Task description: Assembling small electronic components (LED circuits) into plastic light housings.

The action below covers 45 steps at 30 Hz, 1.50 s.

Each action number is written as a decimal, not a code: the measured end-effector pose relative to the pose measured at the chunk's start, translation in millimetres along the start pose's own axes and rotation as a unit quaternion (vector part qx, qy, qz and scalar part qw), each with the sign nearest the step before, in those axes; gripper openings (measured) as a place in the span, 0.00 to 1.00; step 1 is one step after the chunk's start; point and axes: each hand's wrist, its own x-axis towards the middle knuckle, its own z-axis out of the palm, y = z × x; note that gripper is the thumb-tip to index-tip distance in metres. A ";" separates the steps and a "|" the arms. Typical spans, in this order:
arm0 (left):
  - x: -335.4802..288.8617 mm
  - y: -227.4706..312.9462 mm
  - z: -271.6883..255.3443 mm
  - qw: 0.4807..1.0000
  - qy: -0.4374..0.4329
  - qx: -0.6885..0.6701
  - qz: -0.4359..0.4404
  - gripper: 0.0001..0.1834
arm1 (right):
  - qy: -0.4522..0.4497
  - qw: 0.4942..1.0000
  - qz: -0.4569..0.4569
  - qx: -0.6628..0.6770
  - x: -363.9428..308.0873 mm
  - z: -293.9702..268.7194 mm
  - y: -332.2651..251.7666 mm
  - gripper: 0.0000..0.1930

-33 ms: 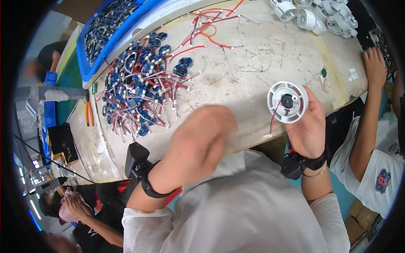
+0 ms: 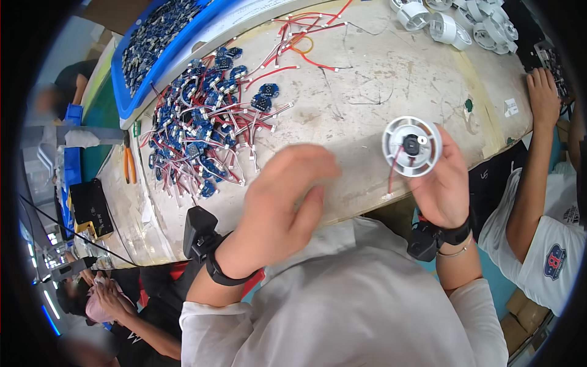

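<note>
My right hand [image 2: 441, 192] holds a round white plastic housing [image 2: 402, 133] by its right side, above the table's near edge. The ring's open face is turned up. A small black part [image 2: 413, 145] sits at its centre, and a thin red and dark wire lead [image 2: 391, 174] hangs from it, ending in a white connector. My left hand [image 2: 282, 205] is over the near side of the table, fingers loosely curved and thumb apart, with nothing visible in it. Nearest to it lies a heap of small blue circuit boards [image 2: 202, 119] with red and white connector wires.
A blue tray [image 2: 120, 85] full of small parts stands at the far left. Loose red wires [image 2: 272, 76] lie behind the heap. Orange-handled pliers [image 2: 129, 164] rest at left. More white housings [image 2: 449, 30] sit at far right, and a co-worker's arm [image 2: 540, 116] rests at the right edge.
My right hand and the white housing have shifted slightly left, the housing tilting a little. My left hand has moved slightly, and its thumb shows more clearly apart from the fingers.
</note>
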 end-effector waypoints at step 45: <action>50.1 -47.6 -54.6 0.886 0.087 0.452 0.048 0.08 | -0.176 0.821 -0.214 -0.499 7.1 14.5 -9.0 0.07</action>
